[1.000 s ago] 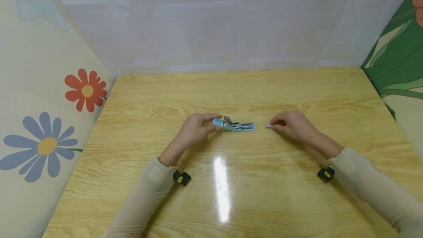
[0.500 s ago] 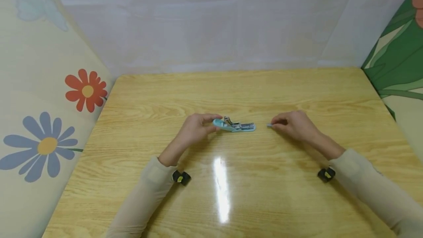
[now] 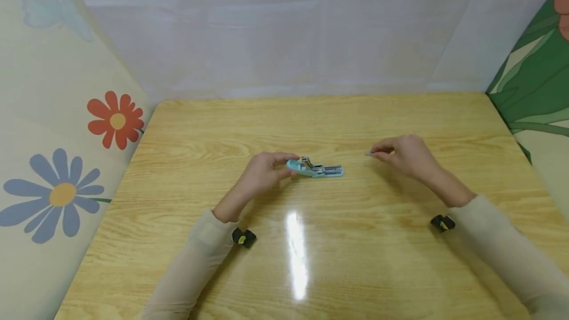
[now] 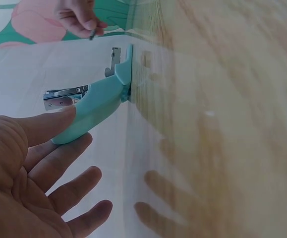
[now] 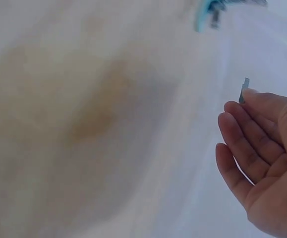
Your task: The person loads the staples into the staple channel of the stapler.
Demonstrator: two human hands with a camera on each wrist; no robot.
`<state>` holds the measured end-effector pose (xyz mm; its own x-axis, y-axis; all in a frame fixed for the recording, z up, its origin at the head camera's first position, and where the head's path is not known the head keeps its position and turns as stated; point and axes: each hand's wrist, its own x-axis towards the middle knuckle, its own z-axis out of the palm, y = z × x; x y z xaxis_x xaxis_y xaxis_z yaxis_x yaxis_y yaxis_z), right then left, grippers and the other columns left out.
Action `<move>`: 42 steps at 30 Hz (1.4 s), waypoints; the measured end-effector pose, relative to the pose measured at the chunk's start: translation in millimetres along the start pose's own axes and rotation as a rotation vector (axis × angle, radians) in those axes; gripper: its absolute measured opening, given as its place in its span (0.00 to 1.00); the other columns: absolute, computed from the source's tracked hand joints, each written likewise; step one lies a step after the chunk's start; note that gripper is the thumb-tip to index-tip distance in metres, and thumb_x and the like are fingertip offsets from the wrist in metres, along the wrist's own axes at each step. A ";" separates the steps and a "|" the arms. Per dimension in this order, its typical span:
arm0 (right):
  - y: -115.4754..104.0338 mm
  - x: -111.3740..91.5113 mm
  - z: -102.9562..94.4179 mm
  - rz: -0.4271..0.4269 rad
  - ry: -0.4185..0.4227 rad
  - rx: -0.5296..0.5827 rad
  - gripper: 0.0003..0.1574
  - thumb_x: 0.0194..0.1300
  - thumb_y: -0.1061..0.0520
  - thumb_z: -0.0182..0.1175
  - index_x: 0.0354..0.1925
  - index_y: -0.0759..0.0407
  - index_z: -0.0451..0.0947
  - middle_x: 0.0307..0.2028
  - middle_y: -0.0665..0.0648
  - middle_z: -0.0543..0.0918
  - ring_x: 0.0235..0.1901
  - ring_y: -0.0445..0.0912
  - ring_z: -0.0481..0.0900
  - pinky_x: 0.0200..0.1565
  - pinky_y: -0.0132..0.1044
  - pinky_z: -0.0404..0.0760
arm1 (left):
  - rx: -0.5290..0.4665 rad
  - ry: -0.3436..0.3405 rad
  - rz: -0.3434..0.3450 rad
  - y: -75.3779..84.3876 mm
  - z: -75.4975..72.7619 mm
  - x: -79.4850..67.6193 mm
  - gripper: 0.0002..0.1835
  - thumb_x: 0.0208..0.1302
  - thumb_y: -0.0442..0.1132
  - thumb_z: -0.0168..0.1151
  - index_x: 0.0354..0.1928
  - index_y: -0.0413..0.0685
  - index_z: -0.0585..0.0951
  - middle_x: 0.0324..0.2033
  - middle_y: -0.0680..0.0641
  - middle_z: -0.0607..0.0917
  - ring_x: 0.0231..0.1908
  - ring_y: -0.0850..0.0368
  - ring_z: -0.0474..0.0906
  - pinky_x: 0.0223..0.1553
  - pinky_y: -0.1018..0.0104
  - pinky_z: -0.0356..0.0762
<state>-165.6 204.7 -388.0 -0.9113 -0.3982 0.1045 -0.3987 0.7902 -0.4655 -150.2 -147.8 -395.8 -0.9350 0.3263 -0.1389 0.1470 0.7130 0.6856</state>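
Observation:
A light blue stapler (image 3: 313,171) is opened up, its metal parts showing on top. My left hand (image 3: 264,173) pinches its raised end between thumb and fingers, while the other end meets the table. In the left wrist view the stapler (image 4: 97,101) tilts away from the thumb, and the lower fingers stay spread apart from it. Off to the right, my right hand (image 3: 404,157) pinches a small grey strip of staples (image 3: 368,153) between thumb and forefinger, above the table. The right wrist view shows this strip (image 5: 244,89) poking out past the fingertips.
The wooden table (image 3: 213,127) has a bright light reflection near its middle. A white cloth wall (image 3: 249,38) stands behind it. Flower-painted panels flank both sides, the left panel (image 3: 35,112) and the right panel (image 3: 542,78). A small dark camera sits at each wrist.
My right hand has lifted and shifted away and slightly right with the staple strip, farther from the stapler. The left hand and stapler have stayed in place.

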 end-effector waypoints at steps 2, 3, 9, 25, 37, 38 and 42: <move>-0.6 1.8 -9.2 -0.010 0.021 -0.010 0.10 0.68 0.55 0.67 0.44 0.59 0.89 0.39 0.60 0.92 0.28 0.46 0.85 0.29 0.36 0.76 | -0.008 -0.006 0.000 0.5 -0.6 0.5 0.20 0.67 0.46 0.69 0.60 0.59 0.84 0.61 0.46 0.84 0.15 0.62 0.55 0.21 0.69 0.63; -0.9 2.3 -13.3 -0.013 0.031 -0.007 0.10 0.68 0.56 0.67 0.44 0.59 0.89 0.39 0.61 0.92 0.27 0.46 0.85 0.28 0.35 0.75 | -0.010 -0.007 0.001 0.6 -0.7 0.8 0.20 0.67 0.46 0.69 0.60 0.59 0.84 0.61 0.46 0.84 0.15 0.63 0.54 0.21 0.69 0.62; -6.7 5.9 -32.0 -0.004 0.054 0.008 0.12 0.69 0.54 0.66 0.45 0.59 0.89 0.40 0.61 0.91 0.26 0.44 0.83 0.26 0.32 0.71 | -0.017 -0.004 0.009 0.4 -0.6 2.3 0.20 0.66 0.46 0.69 0.60 0.58 0.84 0.60 0.46 0.84 0.14 0.63 0.51 0.22 0.67 0.64; -29.9 14.5 -26.4 0.017 -0.002 0.033 0.14 0.72 0.50 0.64 0.48 0.56 0.89 0.42 0.59 0.91 0.36 0.50 0.88 0.35 0.43 0.80 | -0.034 -0.003 -0.003 -1.4 1.1 0.2 0.20 0.65 0.45 0.70 0.59 0.58 0.85 0.60 0.47 0.85 0.16 0.61 0.55 0.25 0.66 0.66; -45.0 28.8 -9.1 -0.081 0.006 0.046 0.11 0.70 0.54 0.65 0.46 0.57 0.89 0.40 0.57 0.92 0.39 0.51 0.89 0.41 0.49 0.85 | -0.023 -0.007 0.013 -0.6 4.0 -1.9 0.20 0.66 0.45 0.70 0.60 0.57 0.84 0.59 0.46 0.85 0.13 0.63 0.53 0.24 0.66 0.67; -47.0 30.7 -8.9 -0.089 0.003 0.047 0.11 0.70 0.54 0.65 0.46 0.57 0.89 0.40 0.57 0.92 0.39 0.50 0.89 0.41 0.48 0.85 | -0.020 -0.006 0.013 -0.4 3.4 -1.6 0.20 0.66 0.45 0.69 0.60 0.57 0.84 0.59 0.46 0.85 0.14 0.63 0.54 0.24 0.66 0.67; -52.2 37.5 -8.4 -0.122 0.010 0.049 0.11 0.69 0.54 0.66 0.45 0.57 0.89 0.39 0.56 0.92 0.37 0.49 0.90 0.39 0.47 0.86 | -0.016 0.008 0.014 1.0 0.9 -0.9 0.20 0.66 0.45 0.70 0.59 0.57 0.84 0.59 0.47 0.85 0.17 0.61 0.56 0.27 0.64 0.67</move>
<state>-179.8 152.5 -352.5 -0.8573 -0.4855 0.1715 -0.5016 0.7123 -0.4909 -149.0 -146.8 -395.7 -0.9356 0.3307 -0.1238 0.1544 0.6983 0.6989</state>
